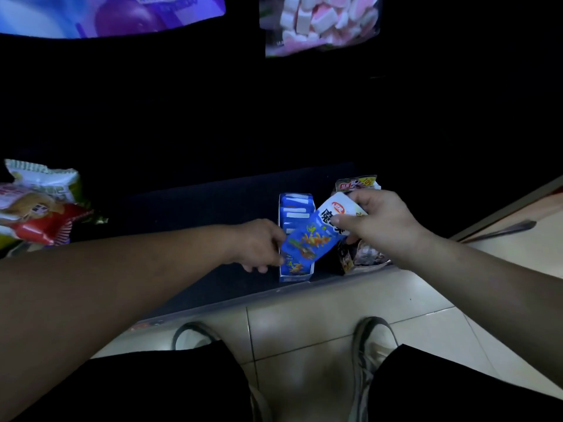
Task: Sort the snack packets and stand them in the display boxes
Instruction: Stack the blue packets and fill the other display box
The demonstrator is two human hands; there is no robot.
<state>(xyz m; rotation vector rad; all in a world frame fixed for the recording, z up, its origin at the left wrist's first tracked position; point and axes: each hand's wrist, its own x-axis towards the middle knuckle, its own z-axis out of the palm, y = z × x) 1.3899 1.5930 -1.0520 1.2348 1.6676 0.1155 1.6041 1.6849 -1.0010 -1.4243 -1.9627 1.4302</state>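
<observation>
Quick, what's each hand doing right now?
Left hand: grips the left wall of the blue display box.
Right hand: pinches the top of the blue-and-white snack packet.

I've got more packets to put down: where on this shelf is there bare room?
The shelf lies bare between the snack bag pile and the blue display box. Crowded rightward: the left hand, the right hand with its blue packet, and the dark display box bunch together.
</observation>
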